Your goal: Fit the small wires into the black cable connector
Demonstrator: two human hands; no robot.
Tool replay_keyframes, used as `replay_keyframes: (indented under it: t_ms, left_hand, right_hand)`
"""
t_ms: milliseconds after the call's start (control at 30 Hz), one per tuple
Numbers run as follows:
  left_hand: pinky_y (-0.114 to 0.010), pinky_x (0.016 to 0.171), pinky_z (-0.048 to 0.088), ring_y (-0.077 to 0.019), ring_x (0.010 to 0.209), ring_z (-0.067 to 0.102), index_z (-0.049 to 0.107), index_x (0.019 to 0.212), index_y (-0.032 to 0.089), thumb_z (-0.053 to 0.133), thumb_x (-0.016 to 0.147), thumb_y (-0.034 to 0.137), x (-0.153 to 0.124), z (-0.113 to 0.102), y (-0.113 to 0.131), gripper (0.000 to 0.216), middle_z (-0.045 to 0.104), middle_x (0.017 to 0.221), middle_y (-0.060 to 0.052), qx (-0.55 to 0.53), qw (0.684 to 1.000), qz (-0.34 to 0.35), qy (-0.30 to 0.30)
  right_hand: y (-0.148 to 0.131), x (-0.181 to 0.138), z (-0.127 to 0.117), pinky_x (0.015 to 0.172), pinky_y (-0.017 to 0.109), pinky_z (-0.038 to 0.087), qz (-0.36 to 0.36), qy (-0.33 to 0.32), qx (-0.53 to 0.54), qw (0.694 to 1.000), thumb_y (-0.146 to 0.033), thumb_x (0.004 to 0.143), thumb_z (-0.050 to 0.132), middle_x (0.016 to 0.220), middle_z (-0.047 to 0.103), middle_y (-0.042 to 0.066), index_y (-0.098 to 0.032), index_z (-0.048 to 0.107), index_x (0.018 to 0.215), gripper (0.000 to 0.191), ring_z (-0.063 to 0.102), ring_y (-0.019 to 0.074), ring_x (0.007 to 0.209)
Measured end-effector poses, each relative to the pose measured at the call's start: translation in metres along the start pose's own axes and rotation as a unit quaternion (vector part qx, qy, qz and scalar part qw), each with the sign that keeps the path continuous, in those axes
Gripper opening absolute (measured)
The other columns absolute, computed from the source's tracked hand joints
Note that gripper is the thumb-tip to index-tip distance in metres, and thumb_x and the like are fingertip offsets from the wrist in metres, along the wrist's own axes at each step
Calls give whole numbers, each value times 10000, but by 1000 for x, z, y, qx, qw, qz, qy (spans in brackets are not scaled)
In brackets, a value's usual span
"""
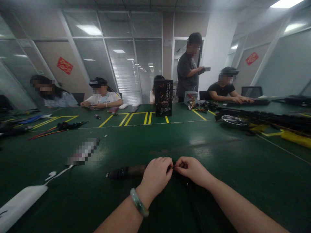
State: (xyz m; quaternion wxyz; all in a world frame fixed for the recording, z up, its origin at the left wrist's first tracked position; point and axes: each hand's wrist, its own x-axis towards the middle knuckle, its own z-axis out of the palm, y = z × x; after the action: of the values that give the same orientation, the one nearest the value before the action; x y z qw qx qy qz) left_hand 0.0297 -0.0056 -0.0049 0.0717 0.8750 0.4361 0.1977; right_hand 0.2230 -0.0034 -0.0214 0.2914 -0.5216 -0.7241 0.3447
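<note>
The left hand [155, 178] and the right hand [191, 170] were together near the middle of the green table [243, 168], their fingertips [178, 163] pinching a small metal piece [172, 167], too tiny to make out clearly. The piece sat at the end of a thick black cable bundle [126, 172], which lay across the table to the left of the hands. Dark wires [191, 202] trailed from the hands toward the near edge of the table, which was out of view. A green bangle [139, 202] circled the left wrist.

The likeliest trouble, in my judgement, was the small metal piece slipping from that light pinch; dropped among the dark wires on the dark table, it could be hard to find. The weight of the bundle could also drag on the pinch, and the wires could catch if they hung over the near edge.

On the left, a white sheet [19, 204] lay at the table's edge, with a white cord [58, 173] running from it and a blurred object [84, 151] just beyond. To the right, the green surface ran past the right forearm to a thin white line [279, 149]. A steel tray [234, 121] and a black computer case [163, 97] stood farther off.
</note>
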Motion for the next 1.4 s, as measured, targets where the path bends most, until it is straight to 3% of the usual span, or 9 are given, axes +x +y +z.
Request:
replay_keyframes:
  t_ms: [400, 1400]
  left_hand:
    - [-347, 861, 420, -192, 934, 568, 589, 909, 233, 552, 863, 189, 1, 0, 0, 74, 629, 975, 3, -12, 1000, 8, 13]
    - [-316, 743, 397, -181, 847, 538, 551, 933, 236, 539, 874, 216, 1, -1, -1, 63, 597, 890, 14, -2, 1000, 3, 5]
  right_hand:
    - [-2, 0, 2, 570, 217, 408, 11, 6, -24, 1000, -262, 810, 617, 734, 678, -8, -201, 691, 838, 99, 594, 141, 657]
    - [-5, -1, 1, 553, 211, 399, 7, 7, -34, 999, -301, 821, 631, 711, 656, -19, -198, 656, 809, 107, 577, 130, 638]
